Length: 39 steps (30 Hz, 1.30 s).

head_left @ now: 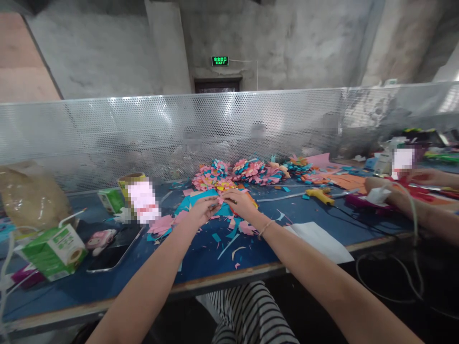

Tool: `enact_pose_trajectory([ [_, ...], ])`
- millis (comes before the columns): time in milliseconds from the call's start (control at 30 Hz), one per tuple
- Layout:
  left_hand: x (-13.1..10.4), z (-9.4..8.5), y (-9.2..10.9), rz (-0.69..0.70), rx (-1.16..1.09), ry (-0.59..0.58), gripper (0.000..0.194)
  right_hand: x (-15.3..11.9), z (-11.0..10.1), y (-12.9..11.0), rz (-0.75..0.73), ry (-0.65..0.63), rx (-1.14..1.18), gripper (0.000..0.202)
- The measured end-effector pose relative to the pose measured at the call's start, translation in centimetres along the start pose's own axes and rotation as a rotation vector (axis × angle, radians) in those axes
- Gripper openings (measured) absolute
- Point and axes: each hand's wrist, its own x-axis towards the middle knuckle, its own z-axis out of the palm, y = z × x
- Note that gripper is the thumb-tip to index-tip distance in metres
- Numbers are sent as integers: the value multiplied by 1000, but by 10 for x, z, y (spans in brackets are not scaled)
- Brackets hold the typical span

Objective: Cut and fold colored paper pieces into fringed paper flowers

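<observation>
My left hand (205, 209) and my right hand (239, 201) meet over the blue work table (211, 267), fingertips almost touching. Between them is a small pink paper piece (220, 199), pinched by the fingers of both. Something thin and dark (231, 201) shows at my right hand; I cannot make out what it is. Beneath the hands lie blue paper sheets (184, 203). Pink paper pieces (163, 223) and small scraps are scattered around them. Just behind, pink, blue and yellow paper flowers (247, 169) are heaped together.
Left stand a green drink carton (59, 251), a phone (113, 255) and a tape roll (131, 180). A yellow glue gun (320, 196) with its cord lies right, near a white sheet (319, 239). Another person's arms (426, 203) work far right. A perforated metal screen (201, 124) closes the back.
</observation>
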Motion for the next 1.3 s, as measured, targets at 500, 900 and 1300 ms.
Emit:
enact_pose_trajectory([
  [500,3,-1,1,-47,-58,-12,12,-1,3,-3,-18,44,-11,14],
  [900,-4,3,5,-59,-56,-71,12,0,3,-6,33,118,36,12],
  [1300,-6,4,5,31,14,-60,13,-1,2,-3,10,147,-21,14],
])
